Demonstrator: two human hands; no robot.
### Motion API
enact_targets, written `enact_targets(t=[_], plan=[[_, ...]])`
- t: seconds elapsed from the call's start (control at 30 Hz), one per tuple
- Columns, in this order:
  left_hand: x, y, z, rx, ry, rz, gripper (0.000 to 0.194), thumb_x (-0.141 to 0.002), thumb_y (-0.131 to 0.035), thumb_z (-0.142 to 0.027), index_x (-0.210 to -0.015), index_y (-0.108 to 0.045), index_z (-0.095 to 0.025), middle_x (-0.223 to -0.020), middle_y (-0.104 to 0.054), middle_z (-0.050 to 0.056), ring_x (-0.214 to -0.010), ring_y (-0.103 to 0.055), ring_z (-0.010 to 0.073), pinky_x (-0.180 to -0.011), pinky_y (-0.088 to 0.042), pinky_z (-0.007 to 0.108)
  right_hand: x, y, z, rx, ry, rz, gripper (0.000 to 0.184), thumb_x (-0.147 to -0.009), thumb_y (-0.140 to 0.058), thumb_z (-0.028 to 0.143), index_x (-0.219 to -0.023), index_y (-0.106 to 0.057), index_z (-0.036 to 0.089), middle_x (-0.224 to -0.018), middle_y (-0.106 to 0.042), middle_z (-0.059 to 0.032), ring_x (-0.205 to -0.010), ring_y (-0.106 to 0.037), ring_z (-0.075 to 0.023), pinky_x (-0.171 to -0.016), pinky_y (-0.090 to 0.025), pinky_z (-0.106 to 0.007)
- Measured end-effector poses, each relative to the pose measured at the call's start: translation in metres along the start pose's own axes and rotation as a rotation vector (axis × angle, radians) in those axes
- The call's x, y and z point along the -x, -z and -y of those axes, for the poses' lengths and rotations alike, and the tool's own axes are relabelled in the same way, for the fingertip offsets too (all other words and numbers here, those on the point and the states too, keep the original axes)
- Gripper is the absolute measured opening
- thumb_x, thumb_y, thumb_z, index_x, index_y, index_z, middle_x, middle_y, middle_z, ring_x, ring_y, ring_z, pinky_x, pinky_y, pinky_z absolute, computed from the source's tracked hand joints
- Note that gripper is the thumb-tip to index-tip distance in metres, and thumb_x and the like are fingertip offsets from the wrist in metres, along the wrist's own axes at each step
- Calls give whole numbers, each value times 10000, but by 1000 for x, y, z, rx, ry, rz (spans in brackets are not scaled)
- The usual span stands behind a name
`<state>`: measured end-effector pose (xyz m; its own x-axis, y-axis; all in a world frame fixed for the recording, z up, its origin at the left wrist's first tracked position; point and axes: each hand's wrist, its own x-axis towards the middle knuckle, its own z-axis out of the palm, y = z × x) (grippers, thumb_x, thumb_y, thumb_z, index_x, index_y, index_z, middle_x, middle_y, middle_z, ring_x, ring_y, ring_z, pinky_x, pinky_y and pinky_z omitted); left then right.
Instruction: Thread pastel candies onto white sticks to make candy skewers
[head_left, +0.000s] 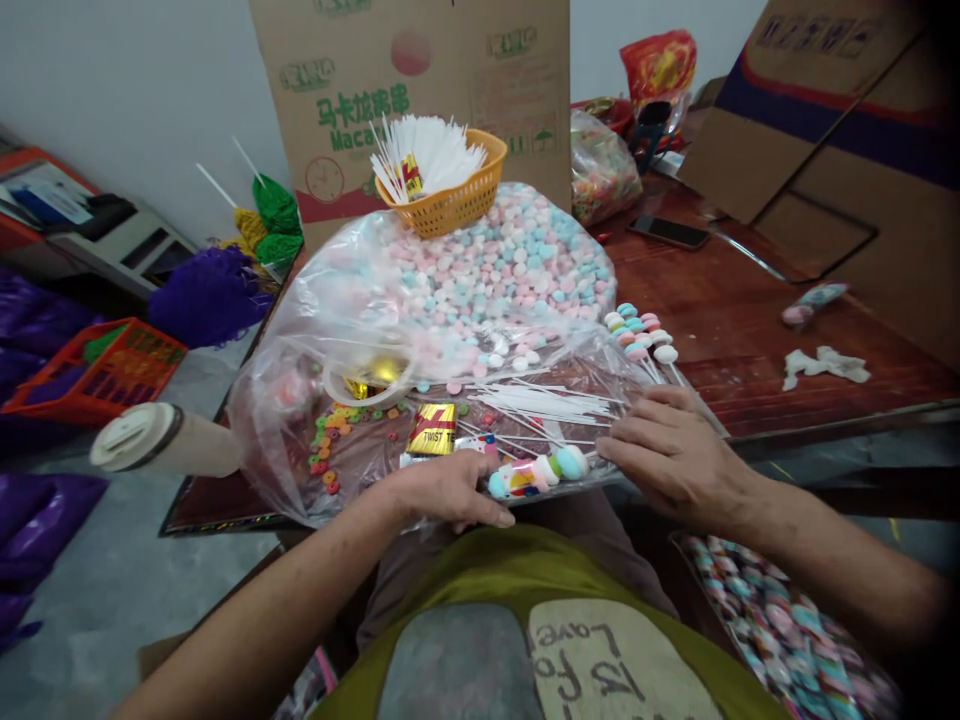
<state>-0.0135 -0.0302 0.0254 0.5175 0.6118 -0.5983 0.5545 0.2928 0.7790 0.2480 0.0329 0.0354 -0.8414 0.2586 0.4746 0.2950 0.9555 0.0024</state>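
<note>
A marshmallow skewer (553,470) lies level near the table's front edge, its left part inside a printed clear wrapper and its right part bare, with a green ring and a blue-and-white marshmallow. At its wrapped end, my left hand (454,490) curls thumb and fingers around it. My right hand (675,450) has its fingertips pinched at the other end, where the stick comes out. Behind them lie loose white sticks (551,400) and a gold pack of twist ties (433,428). Ring-shaped candies (324,450) are scattered to the left on clear plastic.
Beyond my hands spreads a big bag of pastel marshmallows (517,260), with a yellow basket (457,208) of white sticks on it. Finished skewers (641,333) rest at the right. A tumbler (165,440) stands left, a phone (669,231) back right. Cardboard boxes (420,60) rise behind.
</note>
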Motion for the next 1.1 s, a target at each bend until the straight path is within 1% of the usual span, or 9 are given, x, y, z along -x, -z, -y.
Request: enact_targets(t=[0.13, 0.23, 0.33, 0.47, 0.67, 0.8, 0.9, 1.0, 1.1], plan=[[-3, 5, 2, 275, 2, 228, 391, -547, -758, -425, -682, -528, -139, -519, -506, -57, -388, -459, 61, -388, -391, 181, -5, 25, 10, 67, 142, -64, 155, -835, -473, 112, -906, -551, 226, -785, -641, -11, -741, -501, -156, -800, -332, -393], [-4, 3, 1, 325, -6, 213, 436, -510, -780, -426, -739, -541, -142, -559, -523, -57, -418, -474, 66, -418, -423, 195, -6, 28, 16, 91, 155, -71, 175, -842, -473, 117, -910, -552, 258, -795, -638, 12, -750, -513, -147, -816, -328, -387], [-1, 2, -5, 136, -12, 162, 365, -565, -743, -417, -698, -535, -148, -546, -503, -62, -446, -460, 71, -448, -412, 198, -7, 18, 15, 87, 64, -45, 170, -852, -425, 122, -881, -567, 212, -724, -618, -16, -683, -487, -151, -778, -322, -386], [4, 1, -19, -426, -83, -68, 309, -589, -723, -389, -752, -582, -168, -642, -559, -39, -608, -526, 122, -546, -389, 202, -10, 7, 10, -14, -62, 51, 212, -830, -388, 114, -788, -587, 175, -661, -573, -34, -643, -464, -156, -738, -291, -369], [-3, -14, -20, -825, 43, -502, 297, -722, -570, -481, -815, -600, -200, -708, -642, 15, -623, -573, 171, -529, -347, 237, -11, 1, 10, -86, -256, 223, 182, -799, -416, 124, -691, -558, 162, -647, -557, -35, -644, -479, -159, -673, -254, -314], [-10, -18, -2, -1133, -116, -839, 282, -786, -510, -434, -737, -584, -165, -670, -644, 75, -655, -590, 215, -635, -380, 316, -8, 0, 10, -124, -332, 264, 191, -810, -423, 135, -662, -539, 165, -640, -571, -26, -618, -484, -144, -633, -255, -289], [-10, -17, 5, -1248, -244, -1007, 320, -797, -492, -442, -663, -563, -160, -599, -608, 82, -606, -570, 219, -632, -369, 345, -6, -1, 11, -268, -359, 264, 216, -841, -405, 163, -673, -540, 167, -632, -566, -17, -600, -490, -135, -595, -276, -272], [-9, -17, 4, -1208, -375, -971, 365, -811, -464, -468, -639, -554, -159, -586, -593, 75, -587, -553, 198, -640, -371, 341, -3, -1, 9, -348, -426, 196, 209, -867, -407, 196, -724, -557, 169, -635, -565, -14, -602, -500, -126, -574, -311, -256], [-7, -18, -2, -977, -398, -737, 414, -742, -531, -559, -660, -564, -155, -618, -598, 49, -595, -533, 166, -626, -378, 296, 0, 3, 5, -194, -349, 55, 172, -857, -437, 190, -754, -574, 177, -666, -587, -24, -647, -513, -143, -656, -338, -303]])
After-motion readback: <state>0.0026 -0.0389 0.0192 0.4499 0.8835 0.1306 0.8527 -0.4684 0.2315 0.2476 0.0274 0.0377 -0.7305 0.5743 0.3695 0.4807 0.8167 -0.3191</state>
